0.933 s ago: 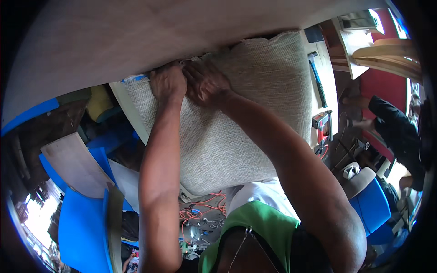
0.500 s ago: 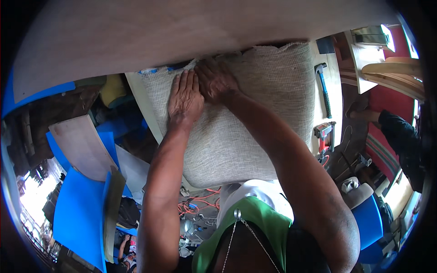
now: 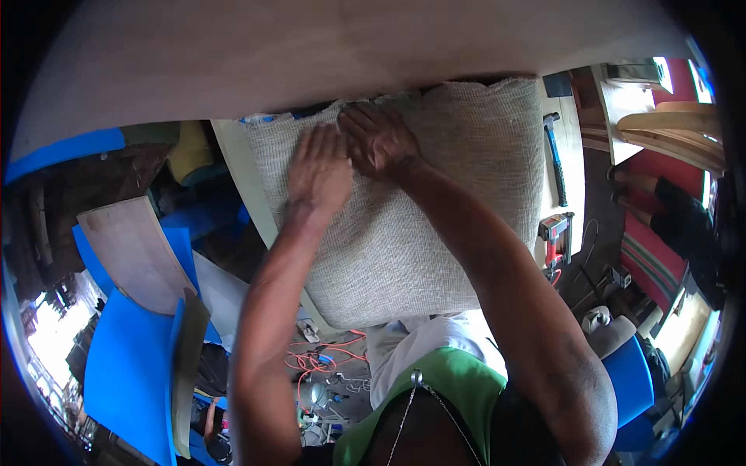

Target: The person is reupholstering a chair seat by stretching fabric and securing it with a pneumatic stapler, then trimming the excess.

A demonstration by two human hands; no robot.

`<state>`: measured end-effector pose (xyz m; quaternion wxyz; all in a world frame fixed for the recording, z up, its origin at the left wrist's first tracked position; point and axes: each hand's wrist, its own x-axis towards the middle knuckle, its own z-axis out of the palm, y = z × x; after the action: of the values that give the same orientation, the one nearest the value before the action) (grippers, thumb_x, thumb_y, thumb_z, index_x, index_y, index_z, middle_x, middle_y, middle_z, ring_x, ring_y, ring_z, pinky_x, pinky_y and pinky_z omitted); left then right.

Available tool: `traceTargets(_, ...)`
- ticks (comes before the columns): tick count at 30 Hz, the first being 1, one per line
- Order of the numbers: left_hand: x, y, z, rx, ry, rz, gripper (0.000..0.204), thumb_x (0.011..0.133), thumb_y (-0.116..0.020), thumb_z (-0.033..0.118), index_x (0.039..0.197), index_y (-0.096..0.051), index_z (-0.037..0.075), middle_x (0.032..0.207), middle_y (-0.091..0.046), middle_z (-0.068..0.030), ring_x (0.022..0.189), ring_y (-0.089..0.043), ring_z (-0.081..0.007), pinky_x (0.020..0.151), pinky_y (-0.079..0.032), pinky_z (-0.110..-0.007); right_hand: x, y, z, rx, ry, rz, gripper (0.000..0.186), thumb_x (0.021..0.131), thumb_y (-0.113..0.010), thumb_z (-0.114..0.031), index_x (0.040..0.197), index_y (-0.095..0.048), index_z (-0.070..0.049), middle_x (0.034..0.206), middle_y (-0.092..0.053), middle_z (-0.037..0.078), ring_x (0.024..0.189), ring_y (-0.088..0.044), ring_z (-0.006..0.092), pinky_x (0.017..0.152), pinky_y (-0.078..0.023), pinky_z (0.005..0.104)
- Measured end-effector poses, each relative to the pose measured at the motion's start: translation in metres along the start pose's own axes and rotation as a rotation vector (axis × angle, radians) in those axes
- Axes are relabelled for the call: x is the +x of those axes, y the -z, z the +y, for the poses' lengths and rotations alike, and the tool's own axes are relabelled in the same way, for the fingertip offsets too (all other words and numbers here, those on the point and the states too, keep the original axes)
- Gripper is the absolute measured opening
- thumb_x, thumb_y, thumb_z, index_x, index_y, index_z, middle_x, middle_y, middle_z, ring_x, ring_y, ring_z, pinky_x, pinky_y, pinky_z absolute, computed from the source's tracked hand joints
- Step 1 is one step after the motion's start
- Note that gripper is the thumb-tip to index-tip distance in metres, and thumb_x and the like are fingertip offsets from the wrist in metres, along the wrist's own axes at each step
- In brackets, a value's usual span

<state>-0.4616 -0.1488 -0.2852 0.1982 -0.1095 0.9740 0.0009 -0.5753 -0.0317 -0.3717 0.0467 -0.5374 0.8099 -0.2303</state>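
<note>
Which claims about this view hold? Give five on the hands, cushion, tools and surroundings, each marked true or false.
1. The right hand is on the fabric-covered cushion. True.
2. The blue-and-black hammer lies left of the cushion. False: it lies to the right.
3. The red-and-grey handheld tool lies nearer the wearer than the hammer. True.
4. The left hand is closed around the hammer. False: it is over the cushion, fingers extended.
5. A large blue panel shows at lower left. True.
</note>
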Motion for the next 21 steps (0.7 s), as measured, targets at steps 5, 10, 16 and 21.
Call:
traceTargets(5,-0.026,0.009,-0.046,0.026,-0.06,0.136,0.061,0.101,-0.053,0.042,0.147,-0.053,0.002,0.157,-0.049,-0.0107,0.15,-0.038,-0.023,0.127,-0.018,-0.049,0.007,0.014,-0.015,0.023,-0.015,0.077,0.051,0.09,-0.054,-0.028,0.136,-0.062,-0.007,0.14,-0.062,0.012,0.133,-0.055,0.0291,0.114,-0.037,0.0492)
traceTargets(10,0.003,0.005,-0.02,0.142,-0.105,0.125,0.065,0.101,-0.049,0.048,0.147,-0.053,0.003,0.155,-0.051,-0.0111,0.148,-0.04,-0.0233,0.126,-0.019,-0.049,0.0,0.0,0.0,0.064,-0.085,0.013,0.047,0.084,-0.06,-0.028,0.127,-0.064,-0.008,0.133,-0.063,0.011,0.127,-0.057,0.031,0.11,-0.042,0.0487)
traceTargets(16,0.006,-0.001,-0.012,0.199,-0.075,0.171,0.062,0.101,-0.047,0.045,0.148,-0.053,0.006,0.156,-0.051,-0.0082,0.147,-0.042,-0.0231,0.126,-0.021,-0.047,-0.027,0.021,-0.001,0.11,-0.072,0.243,0.053,0.086,-0.066,-0.023,0.137,-0.061,-0.008,0.128,-0.067,0.011,0.115,-0.064,0.0307,0.099,-0.048,0.0483)
traceTargets(21,-0.004,0.007,-0.022,0.161,-0.027,0.155,0.054,0.102,-0.051,0.036,0.148,-0.053,0.007,0.156,-0.05,-0.0074,0.147,-0.041,-0.0226,0.126,-0.02,-0.047,-0.173,0.193,0.033,0.363,-0.145,0.751,0.024,0.102,-0.056,-0.01,0.121,-0.069,-0.007,0.102,-0.073,0.012,0.093,-0.072,0.0225,0.083,-0.055,0.0357)
